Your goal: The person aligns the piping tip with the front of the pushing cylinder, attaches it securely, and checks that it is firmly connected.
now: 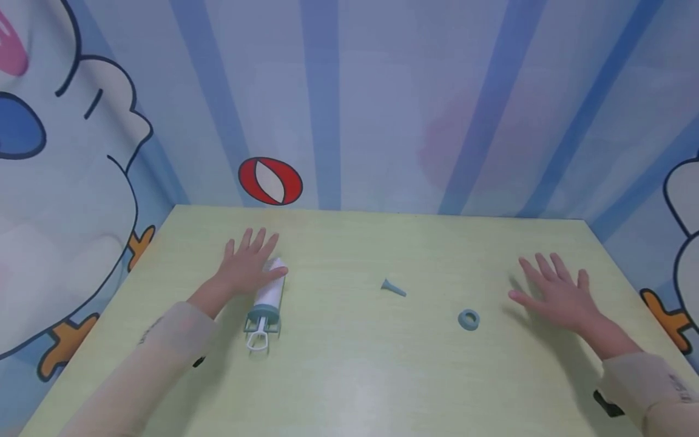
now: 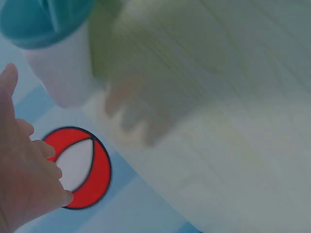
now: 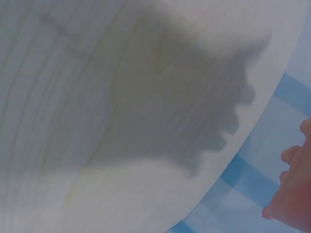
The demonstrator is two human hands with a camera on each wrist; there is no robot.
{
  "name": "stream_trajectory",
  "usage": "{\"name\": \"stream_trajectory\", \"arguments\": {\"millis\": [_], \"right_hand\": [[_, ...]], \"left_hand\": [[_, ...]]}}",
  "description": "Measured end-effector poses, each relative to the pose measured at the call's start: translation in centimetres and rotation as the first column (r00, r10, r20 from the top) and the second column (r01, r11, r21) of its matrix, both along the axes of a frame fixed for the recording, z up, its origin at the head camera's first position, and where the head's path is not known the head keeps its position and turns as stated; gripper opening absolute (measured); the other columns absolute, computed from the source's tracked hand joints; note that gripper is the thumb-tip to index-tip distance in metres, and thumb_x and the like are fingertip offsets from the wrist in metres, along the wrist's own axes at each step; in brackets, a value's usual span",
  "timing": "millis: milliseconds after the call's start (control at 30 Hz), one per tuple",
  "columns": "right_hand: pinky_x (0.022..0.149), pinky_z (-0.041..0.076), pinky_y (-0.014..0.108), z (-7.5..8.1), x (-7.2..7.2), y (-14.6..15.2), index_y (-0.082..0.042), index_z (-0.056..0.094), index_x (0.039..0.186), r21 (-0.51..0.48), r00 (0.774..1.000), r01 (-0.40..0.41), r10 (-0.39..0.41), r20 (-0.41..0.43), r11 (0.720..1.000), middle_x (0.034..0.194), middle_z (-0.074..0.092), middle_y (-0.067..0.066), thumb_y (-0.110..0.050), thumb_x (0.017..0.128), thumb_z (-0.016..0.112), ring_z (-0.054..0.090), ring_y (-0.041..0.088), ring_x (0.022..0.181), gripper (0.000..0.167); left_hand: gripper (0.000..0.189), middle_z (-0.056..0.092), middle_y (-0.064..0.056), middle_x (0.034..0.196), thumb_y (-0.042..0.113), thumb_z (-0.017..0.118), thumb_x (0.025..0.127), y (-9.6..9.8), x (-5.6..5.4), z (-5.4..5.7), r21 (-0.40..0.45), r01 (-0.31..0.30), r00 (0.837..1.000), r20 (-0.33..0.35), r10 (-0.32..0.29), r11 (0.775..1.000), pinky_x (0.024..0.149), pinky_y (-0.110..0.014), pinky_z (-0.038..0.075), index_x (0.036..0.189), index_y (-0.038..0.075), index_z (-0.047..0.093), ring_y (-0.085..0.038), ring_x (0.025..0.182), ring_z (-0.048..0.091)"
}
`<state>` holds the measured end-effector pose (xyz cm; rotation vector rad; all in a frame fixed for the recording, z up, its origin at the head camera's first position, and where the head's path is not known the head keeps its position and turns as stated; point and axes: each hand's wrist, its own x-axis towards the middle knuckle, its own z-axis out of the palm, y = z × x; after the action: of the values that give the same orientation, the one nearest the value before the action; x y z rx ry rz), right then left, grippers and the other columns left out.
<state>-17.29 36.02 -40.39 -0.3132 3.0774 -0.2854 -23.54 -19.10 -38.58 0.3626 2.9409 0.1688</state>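
Note:
A dessert-decorating syringe (image 1: 269, 297) lies left of the middle of the table, with a white barrel, a blue-green collar and a white loop handle toward me. My left hand (image 1: 246, 267) is spread beside and over its far end, the thumb crossing in front of the barrel. In the left wrist view, a gap shows between the hand (image 2: 24, 179) and the barrel (image 2: 63, 73). Toward the right edge, my right hand (image 1: 562, 297) is spread above the table, holding nothing. Between the hands lie a small blue-green cone-shaped nozzle (image 1: 394, 288) and a blue-green ring (image 1: 465, 326).
The pale wooden table (image 1: 349, 255) ends at a striped blue wall (image 1: 377, 109) printed with a red and white ball (image 1: 247, 176). Cartoon-printed side walls stand close on the left and right. Both hands cast shadows on the tabletop.

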Motion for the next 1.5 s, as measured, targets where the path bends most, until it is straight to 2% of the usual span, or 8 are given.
{"name": "stream_trajectory", "arguments": {"millis": [200,467,833,1000,1167,1300,1500], "right_hand": [[0.089,-0.004,0.072,0.2,0.2,-1.2,-0.018,0.009,0.143,0.016,0.999,-0.029,0.03,-0.045,0.999,0.146,0.006,0.023,-0.056,0.082,0.046,-0.012,0.038,0.133,0.081],[0.092,0.0,0.07,-0.2,0.3,-2.9,-0.021,0.01,0.143,0.019,0.994,-0.066,0.068,-0.088,0.998,0.147,0.008,0.019,-0.056,0.082,0.047,-0.009,0.034,0.135,0.08],[0.092,0.003,0.07,-0.4,0.4,-4.5,-0.02,0.014,0.143,0.017,0.984,-0.118,0.119,-0.135,0.993,0.146,0.014,0.019,-0.054,0.081,0.05,-0.003,0.033,0.136,0.079],[0.093,0.008,0.068,-0.6,0.5,-5.1,-0.015,0.024,0.14,0.002,0.977,-0.15,0.148,-0.156,0.989,0.145,0.02,0.019,-0.053,0.08,0.053,0.006,0.033,0.136,0.077],[0.095,0.016,0.064,-0.6,0.6,-5.9,-0.011,0.035,0.135,-0.02,0.964,-0.189,0.182,-0.192,0.982,0.14,0.029,0.021,-0.051,0.076,0.059,0.022,0.037,0.13,0.075],[0.094,0.022,0.061,-0.7,0.5,-6.3,-0.007,0.04,0.131,-0.008,0.952,-0.23,0.223,-0.211,0.973,0.137,0.034,0.022,-0.049,0.075,0.062,0.03,0.04,0.125,0.073],[0.09,0.03,0.056,-0.8,0.6,-6.8,-0.005,0.042,0.129,-0.029,0.945,-0.272,0.261,-0.199,0.962,0.135,0.036,0.023,-0.046,0.074,0.064,0.037,0.039,0.12,0.072]], "left_hand": [[0.079,0.003,-0.014,0.149,0.054,0.045,0.083,2.7,0.2,0.5,0.009,0.108,0.993,-0.04,-0.108,0.994,0.102,-0.061,-0.002,0.143,0.016,0.011,-0.038,0.134,-0.006],[0.078,0.007,-0.011,0.149,0.057,0.043,0.083,6.0,0.2,0.3,-0.017,0.229,0.97,-0.085,-0.23,0.973,0.104,-0.059,0.002,0.143,0.02,0.011,-0.034,0.136,-0.003],[0.073,0.015,-0.008,0.148,0.05,0.047,0.085,10.0,0.5,0.6,-0.056,0.329,0.943,-0.033,-0.331,0.943,0.107,-0.054,0.003,0.143,0.021,0.014,-0.031,0.137,0.002],[0.07,0.025,-0.009,0.145,0.046,0.05,0.085,11.7,0.6,0.5,-0.028,0.375,0.927,0.002,-0.376,0.926,0.106,-0.053,0.009,0.142,0.019,0.02,-0.031,0.136,0.013],[0.065,0.041,-0.007,0.136,0.04,0.055,0.084,13.3,0.3,0.3,0.034,0.407,0.913,-0.013,-0.407,0.913,0.103,-0.05,0.022,0.138,0.017,0.029,-0.026,0.127,0.034],[0.058,0.051,-0.007,0.127,0.037,0.058,0.083,14.2,-0.1,-0.1,0.041,0.43,0.903,-0.033,-0.429,0.902,0.095,-0.045,0.032,0.134,0.017,0.038,-0.023,0.117,0.046],[0.05,0.058,-0.006,0.115,0.033,0.059,0.083,15.3,-0.6,-0.3,0.022,0.452,0.892,-0.011,-0.452,0.892,0.087,-0.041,0.04,0.129,0.018,0.046,-0.022,0.102,0.055]]}}
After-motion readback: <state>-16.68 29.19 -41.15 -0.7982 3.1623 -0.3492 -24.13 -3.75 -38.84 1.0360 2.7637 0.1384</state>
